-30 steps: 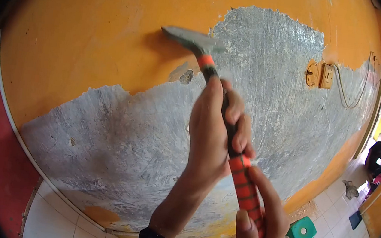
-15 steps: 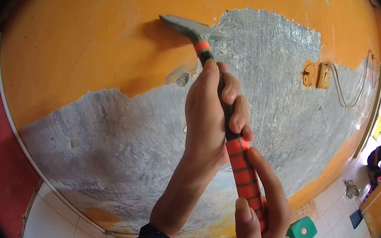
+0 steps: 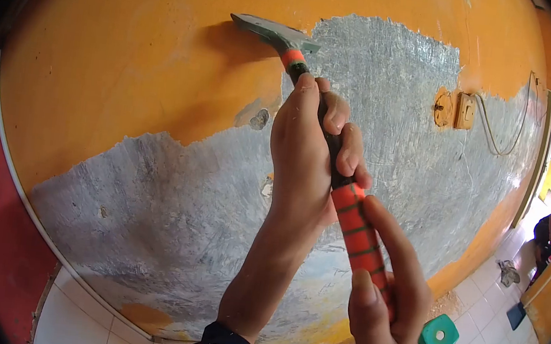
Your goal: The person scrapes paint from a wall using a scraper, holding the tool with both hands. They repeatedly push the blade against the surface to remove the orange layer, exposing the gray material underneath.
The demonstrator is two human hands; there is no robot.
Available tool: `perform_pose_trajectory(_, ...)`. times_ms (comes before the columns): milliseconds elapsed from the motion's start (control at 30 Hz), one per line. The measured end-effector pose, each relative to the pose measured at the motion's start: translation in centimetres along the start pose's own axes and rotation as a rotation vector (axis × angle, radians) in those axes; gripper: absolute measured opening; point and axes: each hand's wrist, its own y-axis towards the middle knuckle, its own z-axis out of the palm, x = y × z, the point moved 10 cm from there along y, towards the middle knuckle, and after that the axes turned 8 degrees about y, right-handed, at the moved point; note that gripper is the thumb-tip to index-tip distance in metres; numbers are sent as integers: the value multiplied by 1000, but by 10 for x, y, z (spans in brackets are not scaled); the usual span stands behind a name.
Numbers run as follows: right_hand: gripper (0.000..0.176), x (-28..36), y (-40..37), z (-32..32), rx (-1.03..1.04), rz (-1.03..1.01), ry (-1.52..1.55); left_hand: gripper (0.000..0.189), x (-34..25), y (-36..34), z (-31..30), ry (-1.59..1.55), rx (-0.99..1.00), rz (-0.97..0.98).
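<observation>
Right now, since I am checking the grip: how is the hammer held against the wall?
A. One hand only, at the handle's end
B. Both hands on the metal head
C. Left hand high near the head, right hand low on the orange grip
C: the left hand wraps the hammer just under its head, and the right hand closes round the orange grip's lower end.

Counts, head view:
- chipping hammer (image 3: 355,222): 1
- hands closed on its handle: 2, left hand (image 3: 304,155) and right hand (image 3: 386,304)
- wall fittings (image 3: 441,107) (image 3: 465,111): 2
- cable (image 3: 494,138): 1
- green stool (image 3: 438,335): 1
- person (image 3: 549,231) in the background: 1
- dark flat item (image 3: 515,316): 1, possibly a dustpan; too small to confirm
</observation>
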Motion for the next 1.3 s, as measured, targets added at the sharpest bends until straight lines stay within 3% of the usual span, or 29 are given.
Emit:
perform_pose_trajectory(133, 57, -5, -5, -8, -22, -119, -113, 25, 14, -11, -1, -56, 42, -38)
perform_pose_trajectory(300, 56, -10, 4, -13, 16, -69, -17, 25, 13, 3, 0, -25, 31, 0)
perform_pose_trajectory(367, 55, 8, -3, -8, 38, -312, -183, 24, 17, -5, -3, -30, 10, -41)
perform_pose_trajectory(400, 55, 11, -1, -8, 43, -323, -186, 23, 17, -8, -2, -67, 24, -38)
perform_pose_trajectory(533, 55, -1, 8, -12, 27, -45, -29, 26, 0, 11, 7, -19, 17, 52)
perform_pose_trajectory(700, 54, 11, -4, -12, 83, -225, -218, 24, 19, -8, 0, -41, -22, -71)
perform_pose_trajectory(800, 53, -1, 10, -19, 41, -30, -63, 24, 1, 10, 9, -2, -2, 75)
perform_pose_trajectory(967, 56, 10, -8, -21, 68, -173, -244, 24, 25, -11, 1, -79, -53, -40)
perform_pose_trajectory(1167, 57, 5, 5, -22, 60, -25, -90, 23, 6, 7, 11, -62, -37, 49)
perform_pose_trajectory(1233, 57, 12, -3, -20, 65, -185, -206, 21, 18, -4, 4, -30, -34, -12)
perform_pose_trajectory(1300, 57, 10, 2, -22, 62, -185, -231, 21, 17, 2, 6, -38, -44, -22)
